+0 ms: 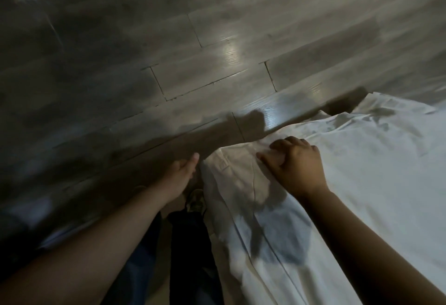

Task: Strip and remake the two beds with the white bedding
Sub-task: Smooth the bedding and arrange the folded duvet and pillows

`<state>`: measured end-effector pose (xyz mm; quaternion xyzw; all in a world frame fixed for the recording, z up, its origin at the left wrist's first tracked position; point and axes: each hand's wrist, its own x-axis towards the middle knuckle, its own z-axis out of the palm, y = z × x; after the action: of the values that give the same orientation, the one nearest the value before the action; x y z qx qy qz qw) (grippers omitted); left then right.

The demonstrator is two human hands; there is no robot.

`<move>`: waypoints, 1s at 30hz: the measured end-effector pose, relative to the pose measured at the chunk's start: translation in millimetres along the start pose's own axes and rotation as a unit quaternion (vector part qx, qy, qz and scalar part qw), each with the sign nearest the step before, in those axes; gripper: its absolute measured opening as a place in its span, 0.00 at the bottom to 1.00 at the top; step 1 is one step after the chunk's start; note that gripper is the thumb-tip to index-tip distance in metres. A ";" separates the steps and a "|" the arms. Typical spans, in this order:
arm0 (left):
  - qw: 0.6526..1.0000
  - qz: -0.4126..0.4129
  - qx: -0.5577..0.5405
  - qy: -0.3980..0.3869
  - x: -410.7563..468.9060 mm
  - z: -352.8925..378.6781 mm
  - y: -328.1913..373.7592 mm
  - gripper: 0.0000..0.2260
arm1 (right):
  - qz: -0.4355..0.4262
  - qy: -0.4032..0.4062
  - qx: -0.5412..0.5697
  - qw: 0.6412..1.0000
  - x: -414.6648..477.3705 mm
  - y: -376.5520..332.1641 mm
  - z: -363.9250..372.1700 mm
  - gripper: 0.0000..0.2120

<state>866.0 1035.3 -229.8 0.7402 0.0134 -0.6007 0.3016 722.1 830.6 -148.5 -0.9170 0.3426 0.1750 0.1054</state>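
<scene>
In the head view, the bed (231,232) fills the lower right, and its near corner points toward the middle. A white sheet (362,172) lies over the top of the bed, with creases near the far edge. The right hand (295,164) sits on the sheet at the bed's near corner. Its grip is curled, and the fingers and thumb pinch a small fold of the sheet. The left hand (179,176) is just beside that corner, low along the bed's side. Its grip is spread, with the fingers straight and holding nothing. I cannot tell if it touches the bed. Grey wood floor (169,63) runs past the bed's far side. Dark trousers (188,256) and a shoe (195,202) stand close by the bed.
</scene>
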 end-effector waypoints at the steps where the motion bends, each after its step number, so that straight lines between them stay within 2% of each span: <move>1: 1.000 0.003 0.007 -0.003 -0.6 3.3 1.3 0.22 | 0.004 0.010 -0.027 1.000 -9.1 -2.9 0.2 0.27; 3: 1.000 0.010 0.008 -0.008 -0.1 10.1 2.3 0.22 | 0.024 -0.005 -0.058 0.998 -23.9 -7.7 8.5 0.35; 4: 1.000 -0.001 0.008 -0.013 -0.1 13.7 2.1 0.22 | 0.032 -0.017 -0.073 0.997 -29.8 -8.6 16.0 0.36; 7: 0.998 -0.047 0.029 -0.030 -3.4 25.4 1.9 0.21 | 0.015 -0.017 -0.101 0.995 -41.6 1.1 41.9 0.25; 9: 0.997 -0.056 0.025 -0.041 -4.3 33.0 2.1 0.20 | 0.006 -0.010 -0.080 0.997 -40.1 7.5 48.8 0.21; 12: 0.989 -0.120 -0.076 -0.047 -0.1 40.1 -0.9 0.19 | 0.016 0.075 0.020 0.997 -25.5 4.4 40.4 0.21; 13: 0.982 -0.142 -0.111 -0.054 -1.7 42.0 -0.1 0.22 | 0.014 0.119 0.056 0.991 -20.5 0.8 33.6 0.20; 15: 0.971 -0.173 -0.150 -0.060 1.7 47.9 -3.7 0.37 | -0.009 0.194 0.108 0.975 -12.1 -7.4 21.5 0.20; 17: 0.958 -0.208 -0.192 -0.055 7.6 52.1 -6.4 0.45 | -0.032 0.218 0.117 0.968 -4.1 -14.8 17.9 0.20; 19: 0.938 -0.236 -0.249 -0.057 14.6 53.2 -7.2 0.45 | -0.051 0.193 0.100 0.975 4.8 -14.4 35.2 0.18; 21: 0.921 -0.252 -0.285 -0.082 21.6 53.5 -8.3 0.47 | -0.048 0.133 0.061 0.988 11.6 -6.6 63.7 0.18; 24: 0.923 -0.242 -0.275 -0.120 22.7 51.0 -7.5 0.50 | -0.024 0.045 -0.001 0.999 12.6 1.9 92.7 0.19; 26: 0.930 -0.235 -0.250 -0.132 19.8 49.5 -6.6 0.51 | -0.028 0.030 -0.007 0.999 7.4 3.1 92.1 0.18; 28: 0.937 -0.227 -0.223 -0.145 16.0 49.5 0.8 0.48 | -0.034 0.046 0.010 0.998 -1.6 3.4 79.5 0.17; 30: 0.935 -0.217 -0.223 -0.170 16.1 53.8 6.9 0.45 | -0.023 0.040 0.007 0.999 -18.1 2.3 60.3 0.22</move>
<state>825.7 999.3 -246.4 0.5201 0.2560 -0.7499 0.3187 692.9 858.5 -196.8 -0.9303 0.3263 0.1329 0.1017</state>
